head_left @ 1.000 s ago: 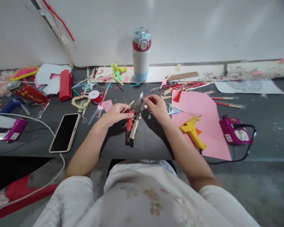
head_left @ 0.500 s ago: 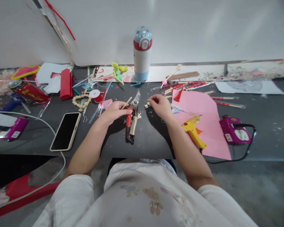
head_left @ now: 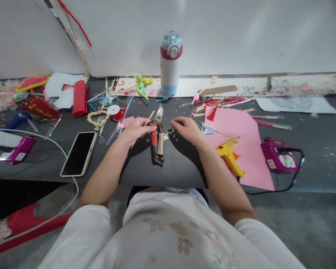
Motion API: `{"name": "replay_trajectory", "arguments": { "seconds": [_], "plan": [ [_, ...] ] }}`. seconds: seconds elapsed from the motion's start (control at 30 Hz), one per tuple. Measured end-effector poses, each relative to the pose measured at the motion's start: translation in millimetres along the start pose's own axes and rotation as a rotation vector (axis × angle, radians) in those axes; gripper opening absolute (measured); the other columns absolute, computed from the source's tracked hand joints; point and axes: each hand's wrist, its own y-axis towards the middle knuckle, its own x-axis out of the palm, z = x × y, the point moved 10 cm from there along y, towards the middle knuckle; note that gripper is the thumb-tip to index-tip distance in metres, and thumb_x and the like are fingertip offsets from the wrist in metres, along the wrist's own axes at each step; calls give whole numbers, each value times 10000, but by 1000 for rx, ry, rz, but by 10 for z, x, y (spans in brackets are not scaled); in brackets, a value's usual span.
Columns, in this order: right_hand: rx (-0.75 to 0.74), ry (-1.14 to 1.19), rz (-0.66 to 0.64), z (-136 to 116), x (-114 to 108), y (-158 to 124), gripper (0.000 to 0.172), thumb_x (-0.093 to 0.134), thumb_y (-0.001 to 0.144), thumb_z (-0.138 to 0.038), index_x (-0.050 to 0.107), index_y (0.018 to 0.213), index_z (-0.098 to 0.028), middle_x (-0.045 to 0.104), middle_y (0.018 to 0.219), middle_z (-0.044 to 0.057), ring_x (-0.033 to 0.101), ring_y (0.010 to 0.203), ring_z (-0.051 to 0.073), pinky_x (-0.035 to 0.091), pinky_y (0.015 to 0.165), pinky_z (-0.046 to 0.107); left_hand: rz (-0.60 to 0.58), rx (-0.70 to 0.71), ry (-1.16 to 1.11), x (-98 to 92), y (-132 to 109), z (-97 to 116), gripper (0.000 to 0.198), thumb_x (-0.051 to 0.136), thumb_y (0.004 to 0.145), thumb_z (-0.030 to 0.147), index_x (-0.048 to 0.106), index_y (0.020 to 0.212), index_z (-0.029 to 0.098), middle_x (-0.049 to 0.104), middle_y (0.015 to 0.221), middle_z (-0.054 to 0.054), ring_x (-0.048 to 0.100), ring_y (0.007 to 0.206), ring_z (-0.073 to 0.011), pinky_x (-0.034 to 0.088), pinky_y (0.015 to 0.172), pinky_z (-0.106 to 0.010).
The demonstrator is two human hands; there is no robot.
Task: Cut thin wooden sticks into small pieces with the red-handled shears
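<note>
My left hand [head_left: 137,129] is closed in a pinch on a thin wooden stick [head_left: 149,117], which points up and to the right. Its thumb tip reaches the red handle of the pruning shears [head_left: 159,138], whose blade faces away from me. To the right of the shears, my right hand [head_left: 188,129] is closed, thumb and fingertips together; whatever is in them is too small to make out. Tiny cut wood bits [head_left: 165,137] lie by the shears, between my hands.
A bottle [head_left: 170,67] stands at the back. On the left are a phone [head_left: 79,154], a ribbon spool [head_left: 114,112] and a can [head_left: 36,105]. To the right, a yellow glue gun [head_left: 229,155] rests on pink paper [head_left: 257,168], near a purple corded box [head_left: 278,155].
My right hand has moved left and slightly nearer to me, towards the shears. The shears have turned a little, blade leftward. My left hand still holds the stick.
</note>
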Motion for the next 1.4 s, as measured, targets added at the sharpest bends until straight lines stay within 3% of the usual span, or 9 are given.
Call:
{"name": "replay_trajectory", "arguments": {
  "seconds": [0.13,0.33,0.43,0.5,0.57,0.63,0.87,1.13,1.4],
  "plan": [
    [-9,63,-155,-116,252,-79,345,470,832,-442,661,817,-155,636,700,27,540,634,123,401,615,256,-18,18,-37,21,-2,8,243,690,638,329,572,706,128,446,529,57,260,385,-5,112,392,-193],
    [-36,138,-256,-242,469,-167,366,441,850,-475,606,759,-162,591,632,3,529,563,106,395,571,239,24,18,-89,-13,3,14,230,677,648,314,583,742,126,457,529,54,241,370,-3,98,390,-201],
    [-8,96,-210,-185,351,-130,359,389,881,-419,624,802,-160,613,651,13,540,558,109,399,587,245,59,27,-116,-63,2,31,216,686,639,296,570,712,128,447,515,57,235,367,-2,88,390,-203],
    [44,18,-65,-99,100,-85,351,358,892,-362,648,912,-168,646,718,26,558,600,120,403,620,255,85,30,-115,-111,-1,39,214,689,643,293,556,683,130,433,497,60,228,365,-1,84,391,-204],
    [79,-164,46,-46,-132,-68,361,363,888,-355,668,911,-165,663,762,52,586,706,158,400,666,274,110,32,-117,-164,-6,49,214,690,647,289,546,666,132,431,490,59,225,364,-1,81,394,-205],
    [110,-345,30,-1,-205,-65,341,386,872,-332,682,892,-165,680,826,85,599,795,203,396,687,298,135,38,-128,-222,-11,62,200,687,647,276,550,671,131,434,489,56,225,362,-1,78,397,-205],
    [85,-546,-144,50,14,-81,319,412,839,-307,698,923,-194,694,986,112,616,901,258,411,709,322,199,60,-148,-391,-4,91,189,671,641,256,522,632,140,449,492,48,228,348,0,85,384,-198],
    [77,-554,-152,30,49,-93,333,397,843,-300,696,959,-212,695,1024,89,616,956,255,429,756,325,215,75,-166,-481,-2,85,202,675,645,249,498,624,155,291,412,96,191,328,-5,96,375,-192],
    [53,-524,-131,-29,30,-93,335,390,839,-282,700,951,-223,699,1016,65,616,948,231,432,769,310,217,52,-153,-456,9,74,220,665,645,240,465,605,158,328,432,87,196,326,2,83,371,-188]
  ]
}}
